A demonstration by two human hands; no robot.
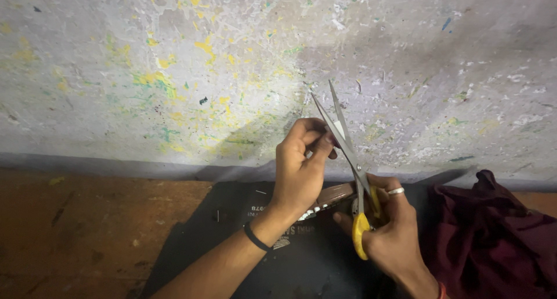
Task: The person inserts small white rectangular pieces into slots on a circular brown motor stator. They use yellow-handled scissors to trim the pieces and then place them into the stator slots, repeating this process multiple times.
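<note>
My right hand [390, 220] grips yellow-handled scissors [343, 138], blades slightly apart and pointing up toward the wall. My left hand [301, 168], with a black band on the wrist, pinches a small white piece [338, 128] between the blades near the fingertips. A brown strip with a row of white dots [328, 199] passes under my left palm toward my right hand; which hand holds it I cannot tell. A silver ring sits on a finger of my right hand.
A dark sheet [232, 241] lies under my arms on a brown wooden surface [75, 235]. A maroon cloth [499, 229] is bunched at the right. A grey wall [174, 61] flecked with yellow and green paint rises straight ahead.
</note>
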